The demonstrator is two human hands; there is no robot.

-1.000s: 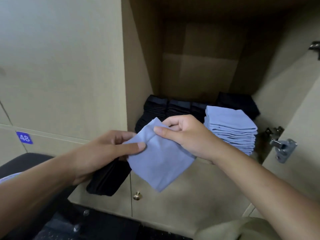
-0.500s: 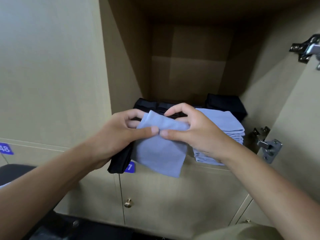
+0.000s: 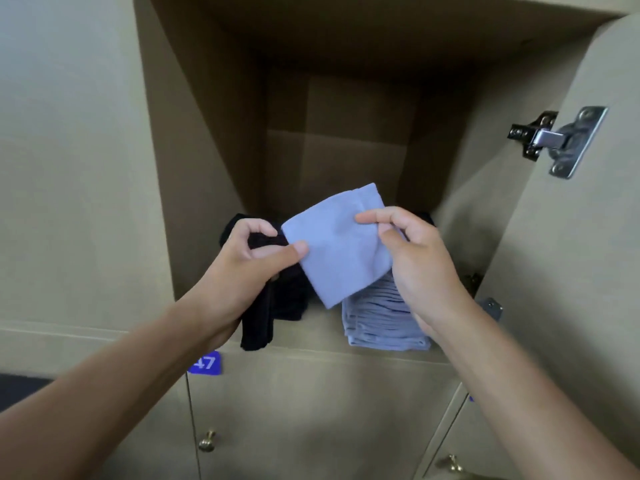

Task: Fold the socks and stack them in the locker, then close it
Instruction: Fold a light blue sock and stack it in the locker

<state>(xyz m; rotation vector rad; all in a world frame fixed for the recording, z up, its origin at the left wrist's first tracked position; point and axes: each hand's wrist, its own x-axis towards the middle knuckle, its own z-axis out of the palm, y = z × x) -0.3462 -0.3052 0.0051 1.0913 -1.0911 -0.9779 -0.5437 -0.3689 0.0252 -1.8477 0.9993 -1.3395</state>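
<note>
Blue folded sock [image 3: 341, 247], pinched at its left edge by my left hand [image 3: 249, 268] and at its right by my right hand [image 3: 412, 261], hangs directly above the blue sock stack [image 3: 381, 320] on the locker floor [image 3: 322, 327]; black socks [image 3: 263, 317] dangle from my left palm. I judge a short descent places it.

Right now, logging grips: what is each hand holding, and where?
Both pinch the folded blue sock: left hand at its left edge, also holding a black sock; right hand at its right edge.
</note>
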